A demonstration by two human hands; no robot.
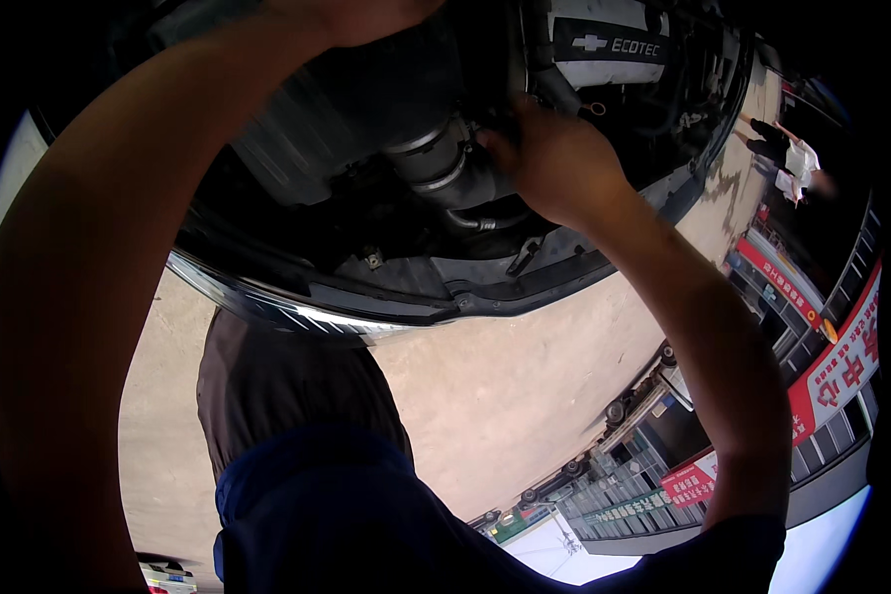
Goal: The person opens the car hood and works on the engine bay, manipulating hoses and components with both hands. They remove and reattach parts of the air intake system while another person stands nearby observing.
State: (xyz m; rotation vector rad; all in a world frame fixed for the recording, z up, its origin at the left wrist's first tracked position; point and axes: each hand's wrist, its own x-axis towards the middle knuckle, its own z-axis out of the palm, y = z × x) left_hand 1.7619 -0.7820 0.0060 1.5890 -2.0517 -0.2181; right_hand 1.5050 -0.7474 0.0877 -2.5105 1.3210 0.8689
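I lean over a car's open engine bay. My right hand [569,168] reaches in beside the intake duct [434,163], a grey tube with metal bands. Its thumb and fingers curl around a dark part close to the duct's upper end; shadow hides what that part is. My left hand [366,18] is at the top edge, above the black air filter box [317,124], and its fingers are cut off or hidden. To the right of the duct lies the engine cover [609,45], grey and black. A yellow-orange dipstick ring [594,109] shows below the cover.
The front bumper and grille [297,315] curve between my body and the engine bay. Pale concrete floor [505,376] lies around the car. Off to the right, a person in a white top [802,163] stands near a building with red signs [841,371]. Parked vehicles [619,406] stand farther off.
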